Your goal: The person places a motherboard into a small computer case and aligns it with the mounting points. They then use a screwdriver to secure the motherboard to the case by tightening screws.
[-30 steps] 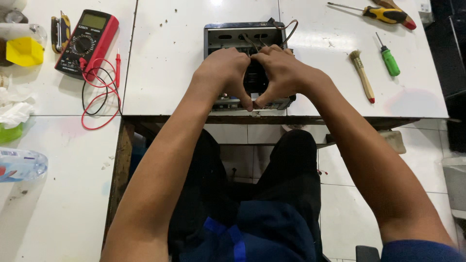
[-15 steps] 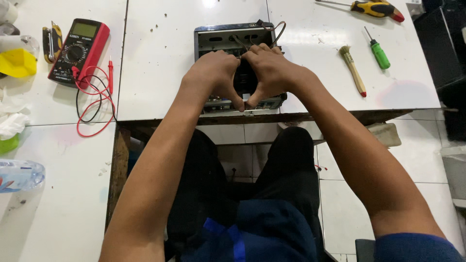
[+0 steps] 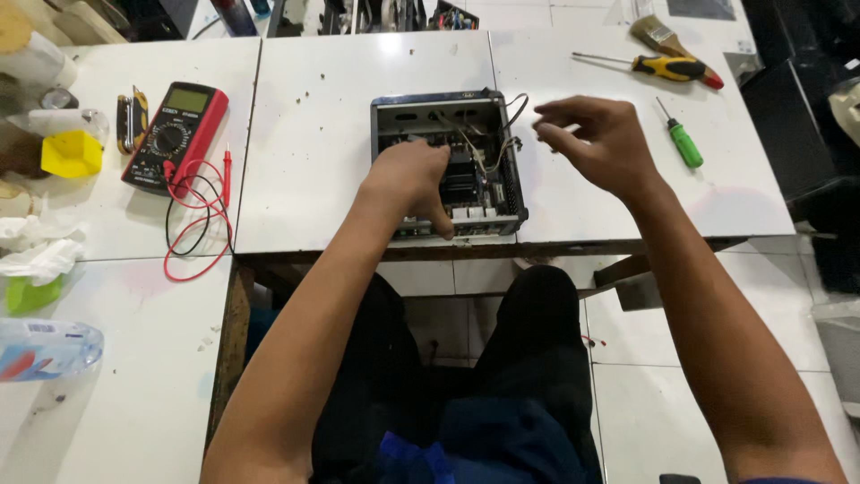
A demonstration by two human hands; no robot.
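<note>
Opened metal case (image 3: 448, 112): left hand (image 3: 412, 179) inside, fingers hiding parts; right hand (image 3: 600, 139) raised beside, fingers loosely spread, empty.

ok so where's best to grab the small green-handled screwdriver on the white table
Take the small green-handled screwdriver by its thick green handle, coming from above with the right hand, the nearer one. It lies flat on the white table, thin shaft pointing away, handle end nearer, with bare surface on both sides for the fingers.
</note>
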